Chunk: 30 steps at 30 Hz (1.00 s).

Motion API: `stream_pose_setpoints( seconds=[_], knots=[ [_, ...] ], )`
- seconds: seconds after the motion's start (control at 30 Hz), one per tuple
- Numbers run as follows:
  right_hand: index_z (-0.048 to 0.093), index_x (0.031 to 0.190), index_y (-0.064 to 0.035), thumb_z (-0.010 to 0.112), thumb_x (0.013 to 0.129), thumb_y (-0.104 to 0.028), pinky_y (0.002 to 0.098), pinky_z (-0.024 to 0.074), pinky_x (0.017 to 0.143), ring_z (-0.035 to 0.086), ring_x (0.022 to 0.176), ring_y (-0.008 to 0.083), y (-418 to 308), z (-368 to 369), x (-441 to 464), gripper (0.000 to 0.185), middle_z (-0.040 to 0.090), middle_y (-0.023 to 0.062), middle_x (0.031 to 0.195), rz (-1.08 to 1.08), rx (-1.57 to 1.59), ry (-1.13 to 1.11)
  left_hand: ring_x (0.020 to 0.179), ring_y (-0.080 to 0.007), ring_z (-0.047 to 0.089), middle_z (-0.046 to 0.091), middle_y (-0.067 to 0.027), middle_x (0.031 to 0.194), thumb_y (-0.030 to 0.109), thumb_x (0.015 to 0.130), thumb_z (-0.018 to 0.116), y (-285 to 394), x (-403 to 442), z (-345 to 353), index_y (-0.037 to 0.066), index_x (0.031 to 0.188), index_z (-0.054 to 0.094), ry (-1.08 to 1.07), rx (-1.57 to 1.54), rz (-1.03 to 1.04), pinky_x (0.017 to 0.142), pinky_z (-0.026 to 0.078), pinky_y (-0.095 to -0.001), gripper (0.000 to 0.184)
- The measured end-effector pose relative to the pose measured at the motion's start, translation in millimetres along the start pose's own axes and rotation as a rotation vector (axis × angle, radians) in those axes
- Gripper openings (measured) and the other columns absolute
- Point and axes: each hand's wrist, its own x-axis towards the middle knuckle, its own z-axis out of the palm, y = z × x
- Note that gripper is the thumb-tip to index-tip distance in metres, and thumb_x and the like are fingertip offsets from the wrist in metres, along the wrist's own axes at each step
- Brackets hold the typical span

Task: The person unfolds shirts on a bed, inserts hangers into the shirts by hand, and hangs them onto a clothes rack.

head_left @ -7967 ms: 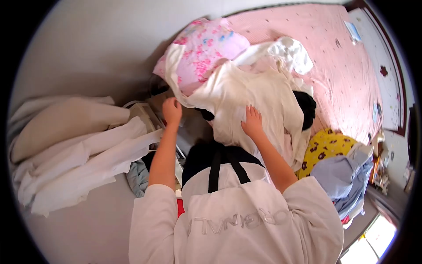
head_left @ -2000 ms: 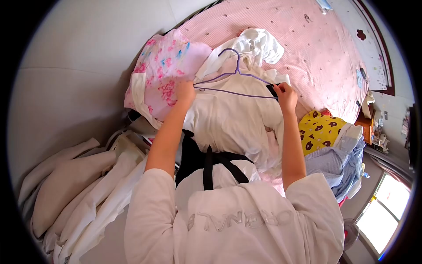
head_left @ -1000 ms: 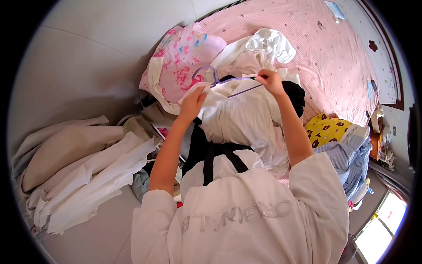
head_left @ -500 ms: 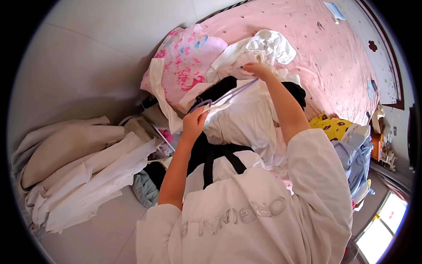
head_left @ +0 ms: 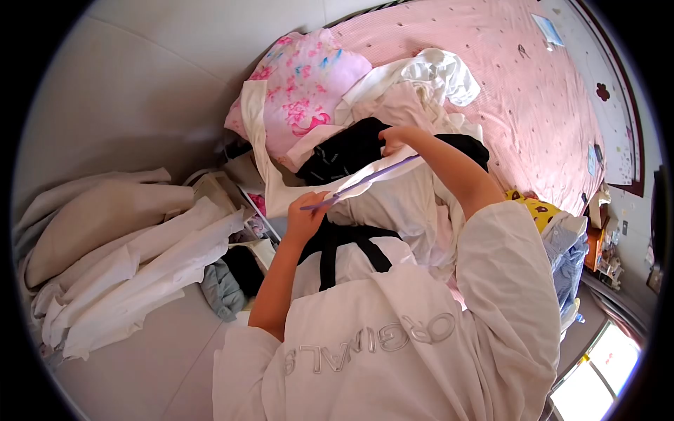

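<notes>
My left hand [head_left: 307, 219] is closed around one end of a thin purple clothes hanger [head_left: 379, 172], with pale cloth right beside the fingers. The hanger slants up to the right, its far part passing by my right wrist. My right hand [head_left: 399, 139] has its fingers curled at the edge of a black garment [head_left: 345, 153]; what they grip, if anything, is hidden. Under the hanger lies a heap of white clothes [head_left: 393, 207]. A long white sleeve or strip [head_left: 255, 133] runs from the upper left down toward my left hand.
A pink floral pillow [head_left: 309, 84] and more white clothing [head_left: 449, 77] lie on the pink bed [head_left: 519, 91]. White garments [head_left: 140, 259] are draped at the left, near an open drawer or box [head_left: 263, 249]. Yellow [head_left: 537, 209] and blue [head_left: 569, 249] clothes sit at right.
My right hand has come down from above the white clothes to the black garment, its fingers curling in. The hanger has turned edge-on and sits lower, and my left hand has dropped slightly.
</notes>
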Motion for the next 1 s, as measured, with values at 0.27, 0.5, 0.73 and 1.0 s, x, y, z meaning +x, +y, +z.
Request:
stream_pose_setpoints(
  seconds=[0.27,0.5,0.73,1.0],
  knots=[
    [0.06,0.094,-0.0062,0.056,0.066,-0.011,0.0322,0.0442,0.069,0.057,0.077,0.0225,36.1,-15.1,-34.8,0.029,0.061,0.0113,0.08,-0.145,0.263,0.352,0.051,-0.0208,0.048,0.049,-0.0096,0.059,0.007,0.075,0.06,-10.4,7.2,6.5,0.0,0.089,0.061,0.094,-0.119,-0.042,0.048,0.038,-0.0288,0.016],
    [0.058,0.086,-0.0038,0.052,0.07,-0.015,0.0334,0.0448,0.065,0.058,0.072,0.0255,42.2,-22.9,-102.2,0.02,0.06,0.0129,0.077,0.059,0.435,0.978,0.054,-0.0216,0.051,0.052,-0.0116,0.062,0.005,0.075,0.059,-13.3,15.5,10.0,-0.003,0.088,0.059,0.167,-0.065,-0.02,0.051,0.04,-0.0271,0.015],
    [0.058,0.084,-0.0038,0.053,0.068,-0.014,0.0338,0.0453,0.064,0.058,0.07,0.0257,24.3,-11.9,-140.6,0.02,0.06,0.0117,0.073,0.177,0.481,1.177,0.053,-0.0219,0.049,0.05,-0.011,0.06,0.005,0.074,0.06,-14.1,12.2,10.3,-0.004,0.083,0.058,0.237,-0.164,-0.081,0.051,0.039,-0.0275,0.013],
    [0.058,0.083,-0.0037,0.053,0.067,-0.012,0.0342,0.0454,0.066,0.058,0.072,0.0258,13.0,-5.8,-150.3,0.019,0.061,0.0123,0.075,0.123,0.464,1.201,0.05,-0.0196,0.047,0.046,-0.01,0.058,0.004,0.074,0.06,-7.7,10.2,7.9,-0.003,0.083,0.058,0.207,-0.187,0.003,0.048,0.035,-0.0276,0.011]
  ],
)
